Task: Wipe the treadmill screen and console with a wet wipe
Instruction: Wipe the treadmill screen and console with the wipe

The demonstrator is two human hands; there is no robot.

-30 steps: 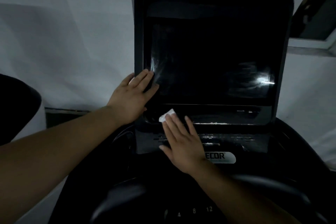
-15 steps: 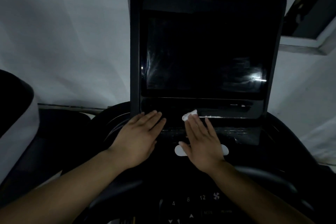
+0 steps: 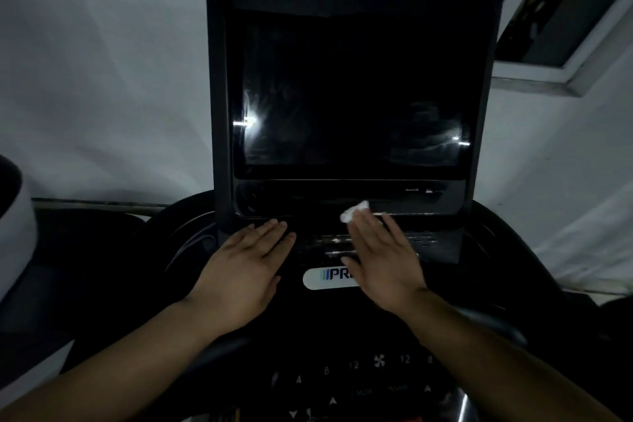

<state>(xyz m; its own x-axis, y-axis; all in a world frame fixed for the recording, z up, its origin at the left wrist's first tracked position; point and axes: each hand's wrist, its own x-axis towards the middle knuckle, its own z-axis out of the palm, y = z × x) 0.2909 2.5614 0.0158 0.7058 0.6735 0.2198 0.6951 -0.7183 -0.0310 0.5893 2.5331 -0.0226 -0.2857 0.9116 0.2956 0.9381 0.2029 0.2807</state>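
Observation:
The treadmill's dark screen [image 3: 349, 92] stands upright in a black frame in front of me. Below it runs the black console [image 3: 435, 243] with a vent strip and a white logo badge [image 3: 325, 279]. My right hand [image 3: 380, 257] lies flat on the console under the screen, its straight fingers pressing a crumpled white wet wipe [image 3: 354, 211] against the ledge; only the wipe's tip shows past the fingertips. My left hand [image 3: 246, 267] rests flat on the console to the left, fingers straight, holding nothing.
A keypad with numbers, arrows and a fan symbol [image 3: 363, 377] lies at the near edge. Dark curved handlebars [image 3: 493, 325] flank the console. A pale wall [image 3: 102, 79] stands behind, and a window frame [image 3: 561, 51] sits at the upper right.
My left hand came down from the screen's lower left corner onto the console. My right hand slid the wipe rightward along the ledge under the screen.

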